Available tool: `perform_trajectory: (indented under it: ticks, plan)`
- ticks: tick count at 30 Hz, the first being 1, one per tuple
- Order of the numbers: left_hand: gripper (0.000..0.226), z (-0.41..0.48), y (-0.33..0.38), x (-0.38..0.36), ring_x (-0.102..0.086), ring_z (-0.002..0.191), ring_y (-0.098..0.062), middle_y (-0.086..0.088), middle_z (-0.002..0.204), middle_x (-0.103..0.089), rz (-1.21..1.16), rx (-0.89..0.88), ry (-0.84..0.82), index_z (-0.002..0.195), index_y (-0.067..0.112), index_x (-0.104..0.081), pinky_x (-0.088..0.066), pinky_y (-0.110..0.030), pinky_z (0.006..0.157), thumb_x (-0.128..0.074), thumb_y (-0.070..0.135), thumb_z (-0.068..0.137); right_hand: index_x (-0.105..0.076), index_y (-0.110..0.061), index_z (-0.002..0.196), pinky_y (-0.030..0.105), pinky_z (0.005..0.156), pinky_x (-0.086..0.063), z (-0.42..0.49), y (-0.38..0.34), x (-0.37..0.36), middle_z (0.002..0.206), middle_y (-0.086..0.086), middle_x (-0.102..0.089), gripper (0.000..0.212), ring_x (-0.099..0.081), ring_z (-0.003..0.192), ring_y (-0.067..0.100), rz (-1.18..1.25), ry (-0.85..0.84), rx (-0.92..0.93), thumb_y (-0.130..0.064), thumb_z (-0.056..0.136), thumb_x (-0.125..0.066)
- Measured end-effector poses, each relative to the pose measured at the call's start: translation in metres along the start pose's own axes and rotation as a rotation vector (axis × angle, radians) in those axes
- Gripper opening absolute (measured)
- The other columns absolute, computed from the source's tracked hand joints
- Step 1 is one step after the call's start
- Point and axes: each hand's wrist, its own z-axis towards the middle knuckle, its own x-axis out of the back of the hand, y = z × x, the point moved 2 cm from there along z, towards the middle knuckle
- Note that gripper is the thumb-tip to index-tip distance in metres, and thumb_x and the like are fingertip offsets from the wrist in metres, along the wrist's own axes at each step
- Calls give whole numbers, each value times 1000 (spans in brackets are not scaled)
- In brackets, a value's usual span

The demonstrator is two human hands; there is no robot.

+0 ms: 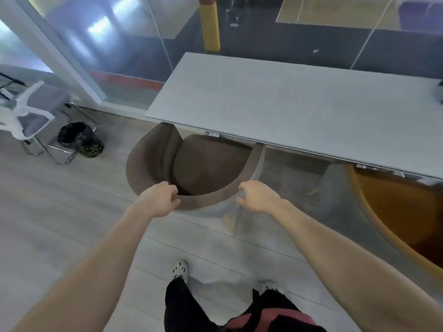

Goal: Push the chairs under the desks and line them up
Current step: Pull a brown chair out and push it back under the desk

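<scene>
Our black trousers [182, 307] and a white perforated clog [179, 270] stand on pale wood-plank flooring [72, 200] as both bare forearms reach forward to a grey-shelled brown upholstered tub chair [199, 164]. Our left hand [163, 200] grips the curved top rim of the backrest, fingers curled over it. Our right hand [259, 197] sits further along the same rim, well apart from the left, its fingers hooked loosely at the grey shell; we cannot tell whether they touch or clasp it. The chair faces a long pale grey rectangular desk [287, 104], its seat front tucked beneath the near edge at the desk's left end, backrest out over the floor. To the right, an orange tub chair [395, 207] sits partly under the same desk. A white-framed grey mesh chair [40, 109] and a black bin [79, 137] stand at far left beside the glass wall [124, 56].
</scene>
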Motion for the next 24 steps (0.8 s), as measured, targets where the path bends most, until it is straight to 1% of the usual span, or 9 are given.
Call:
perform_trajectory:
  ticks: [2, 6, 8, 10, 13, 15, 18, 21, 24]
  plan:
    - [45, 27, -33, 3, -62, 118, -28, -1, 120, -59, 16, -24, -18, 129, 27, -68, -53, -44, 98, -54, 57, 99, -62, -13, 133, 46, 102, -51, 20, -22, -13, 133, 11, -64, 46, -60, 123, 32, 26, 24, -86, -46, 101, -57]
    - [83, 63, -89, 1, -59, 124, -25, 2, 127, -62, 117, -181, -142, 135, 33, -66, -49, -46, 102, -41, 91, 83, -63, -14, 129, 47, 100, -52, 42, -75, -54, 127, 8, -63, 49, -59, 119, 30, 132, 57, -255, -53, 101, -53]
    - [101, 67, -114, -8, -54, 134, -23, 5, 139, -60, 148, -278, -209, 146, 36, -58, -42, -48, 112, -44, 101, 70, -61, -14, 136, 47, 110, -46, 45, -103, -76, 135, 7, -60, 65, -52, 131, 31, 154, 77, -268, -65, 96, -53]
    - [109, 76, -137, -16, -44, 146, -22, 7, 156, -50, 203, -404, -224, 157, 38, -43, -31, -50, 122, -59, 95, 65, -52, -12, 150, 47, 124, -32, 52, -127, -94, 151, 8, -52, 91, -38, 147, 33, 112, 72, -235, -78, 88, -52]
    - [107, 97, -160, -32, -36, 152, -21, 6, 163, -42, 274, -516, -178, 161, 39, -33, -17, -50, 129, -77, 71, 69, -38, -12, 161, 51, 132, -9, 64, -147, -115, 163, 6, -41, 110, -23, 158, 30, -36, 49, -232, -86, 82, -55]
    - [101, 110, -167, -42, -37, 152, -22, 5, 161, -45, 303, -547, -142, 160, 37, -35, -14, -49, 130, -81, 60, 73, -41, -17, 160, 51, 132, -6, 73, -150, -120, 159, 4, -46, 107, -28, 156, 27, -107, 63, -245, -84, 79, -62]
    - [84, 124, -168, -55, -48, 142, -23, 5, 149, -56, 355, -581, -63, 153, 39, -43, -18, -47, 127, -75, 46, 76, -53, -25, 150, 45, 132, -12, 83, -142, -120, 146, -2, -58, 105, -45, 144, 22, -137, 104, -263, -86, 66, -69]
    - [71, 133, -167, -65, -59, 125, -22, 10, 132, -66, 376, -583, 23, 140, 44, -52, -29, -45, 118, -72, 44, 72, -61, -32, 138, 42, 127, -22, 88, -135, -120, 133, -8, -65, 106, -54, 130, 19, -158, 158, -252, -97, 55, -59]
    - [66, 132, -168, -68, -61, 120, -22, 11, 123, -68, 392, -584, 43, 136, 44, -55, -32, -44, 113, -72, 42, 73, -66, -38, 132, 42, 125, -25, 88, -138, -123, 122, -11, -68, 103, -57, 122, 18, -161, 172, -250, -101, 52, -53]
